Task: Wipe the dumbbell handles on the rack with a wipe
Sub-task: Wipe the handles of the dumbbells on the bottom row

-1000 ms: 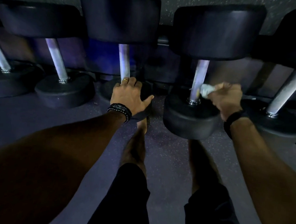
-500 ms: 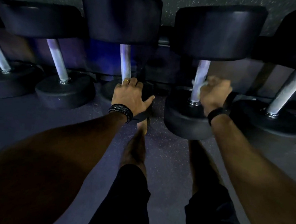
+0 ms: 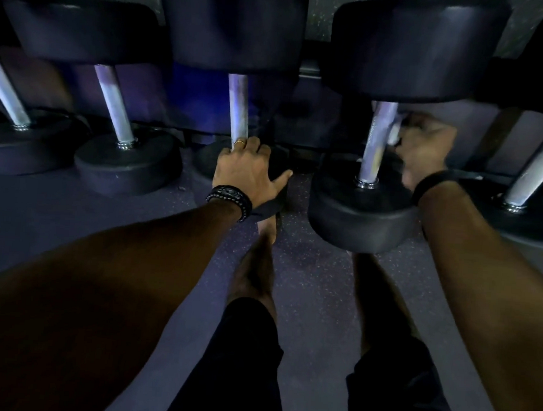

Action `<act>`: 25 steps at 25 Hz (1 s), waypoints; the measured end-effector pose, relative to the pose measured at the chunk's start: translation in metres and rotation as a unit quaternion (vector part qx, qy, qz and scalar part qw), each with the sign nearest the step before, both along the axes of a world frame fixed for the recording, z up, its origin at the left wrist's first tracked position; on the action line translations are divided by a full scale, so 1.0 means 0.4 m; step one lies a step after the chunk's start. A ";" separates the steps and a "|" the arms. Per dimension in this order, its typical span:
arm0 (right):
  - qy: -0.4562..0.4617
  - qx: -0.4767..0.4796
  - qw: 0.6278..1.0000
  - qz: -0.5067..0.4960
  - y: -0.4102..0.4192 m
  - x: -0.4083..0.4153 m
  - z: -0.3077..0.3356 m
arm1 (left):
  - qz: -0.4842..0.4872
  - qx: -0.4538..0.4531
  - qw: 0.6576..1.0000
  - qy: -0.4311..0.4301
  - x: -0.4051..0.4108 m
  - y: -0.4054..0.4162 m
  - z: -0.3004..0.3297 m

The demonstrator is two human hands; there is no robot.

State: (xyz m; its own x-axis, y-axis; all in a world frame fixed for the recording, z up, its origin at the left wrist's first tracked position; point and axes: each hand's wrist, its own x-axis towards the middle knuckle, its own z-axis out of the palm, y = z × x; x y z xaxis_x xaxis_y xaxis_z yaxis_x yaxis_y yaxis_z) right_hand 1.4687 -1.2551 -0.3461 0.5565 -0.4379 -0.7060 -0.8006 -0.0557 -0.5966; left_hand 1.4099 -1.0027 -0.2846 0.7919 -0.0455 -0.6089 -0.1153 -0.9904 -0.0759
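Head view: right hand (image 3: 424,151), blurred, fingers curled round small white wipe (image 3: 395,132), pressing it to the steel handle of the black round-headed dumbbell (image 3: 377,138). Left hand (image 3: 248,172) lies spread on the neighbouring dumbbell's lower black head (image 3: 276,164), fingers at its handle base, arm extended

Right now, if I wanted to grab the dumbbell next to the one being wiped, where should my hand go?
Probably the bare metal handle above the left hand. It is the thin part between two fat black ends, so fingers can wrap round it. Come from the front, where nothing blocks it.
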 end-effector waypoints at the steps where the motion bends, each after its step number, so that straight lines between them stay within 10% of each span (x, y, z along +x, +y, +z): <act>1: -0.031 0.004 0.999 -0.040 0.006 0.034 -0.005 | 0.000 -0.001 1.000 -0.002 0.000 0.000 -0.001; 9: 0.026 0.054 0.973 0.221 -0.029 -0.101 0.015 | -0.003 0.001 1.000 -0.006 -0.002 0.002 -0.003; 16: -0.114 0.114 0.974 -0.160 0.030 0.018 0.078 | -0.005 -0.002 1.000 -0.002 -0.001 0.000 -0.003; 25: -0.062 0.140 0.984 -0.092 0.054 0.030 0.131 | 0.001 -0.008 1.000 -0.001 0.001 0.001 -0.003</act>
